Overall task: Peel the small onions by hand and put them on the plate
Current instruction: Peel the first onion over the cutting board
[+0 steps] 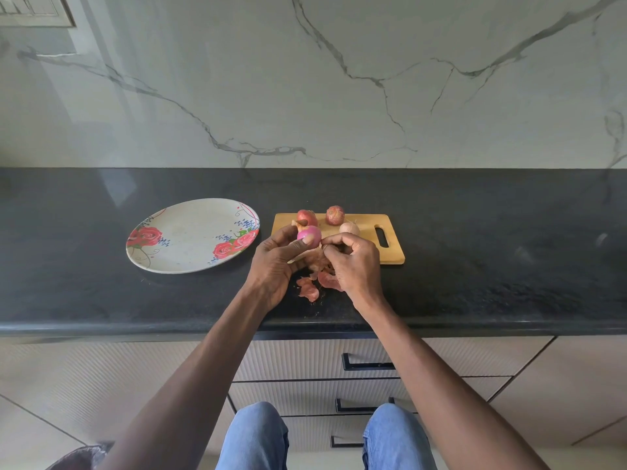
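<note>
My left hand (274,262) grips a small, partly peeled pink onion (311,235) above the front left corner of the wooden cutting board (368,222). My right hand (353,262) pinches a strip of skin at the onion's right side. Three unpeeled onions lie on the board: a red one (307,217), another red one (335,215) and a pale one (350,228). Loose skins (309,289) lie on the counter under my hands. The floral plate (190,237) sits to the left with no onions on it.
The black stone counter (492,266) runs left to right, with a marble wall behind it. Its front edge is just below my wrists. Drawers with black handles (368,366) are underneath, and my knees in blue jeans show at the bottom.
</note>
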